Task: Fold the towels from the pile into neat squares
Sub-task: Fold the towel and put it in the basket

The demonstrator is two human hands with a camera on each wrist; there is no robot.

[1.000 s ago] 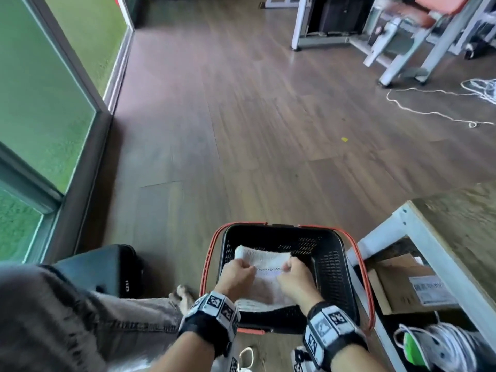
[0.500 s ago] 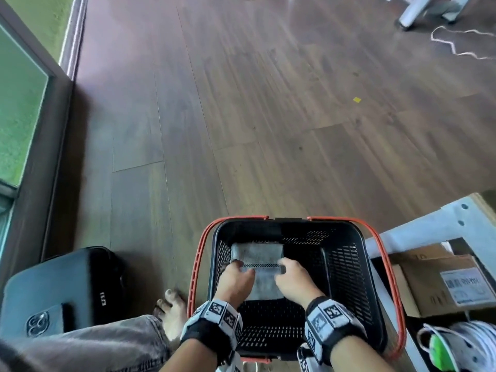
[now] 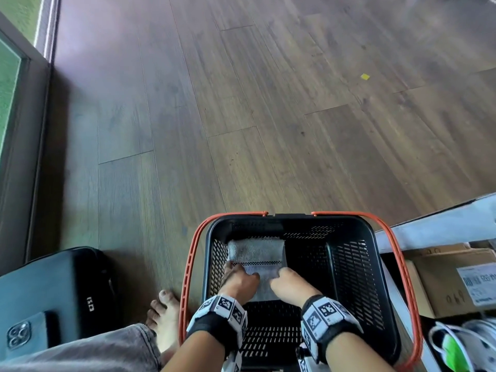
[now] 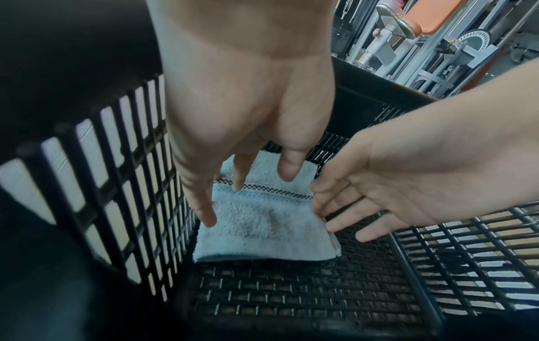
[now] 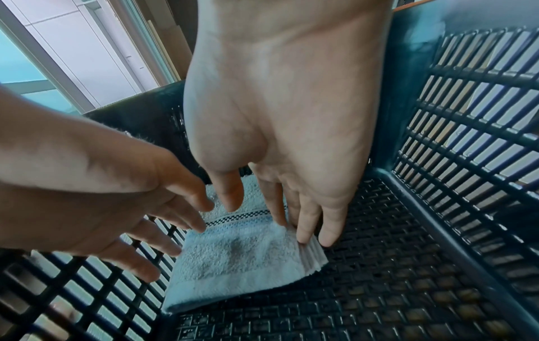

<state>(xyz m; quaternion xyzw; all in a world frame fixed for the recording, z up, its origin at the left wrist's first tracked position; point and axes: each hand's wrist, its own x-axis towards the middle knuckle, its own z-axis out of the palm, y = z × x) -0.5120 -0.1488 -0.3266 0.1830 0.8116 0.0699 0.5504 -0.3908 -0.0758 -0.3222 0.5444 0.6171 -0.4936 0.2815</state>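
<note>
A folded white towel with a black checkered stripe lies flat on the floor of a black basket, against its left wall. Both hands are down inside the basket. My left hand rests at the towel's left edge with straight fingers touching it. Along the towel's right edge sits my right hand, fingertips straight against the stacked folds. In both wrist views the towel lies flat, and neither hand curls round it.
The basket has orange handles and stands on a wooden floor. A black case lies to the left beside my bare foot. A white shelf with a cardboard box and cables stands to the right.
The towel was held above the basket rim a second ago and now lies on the basket floor. Both hands went down with it and their fingers have straightened. The head view tilted downward.
</note>
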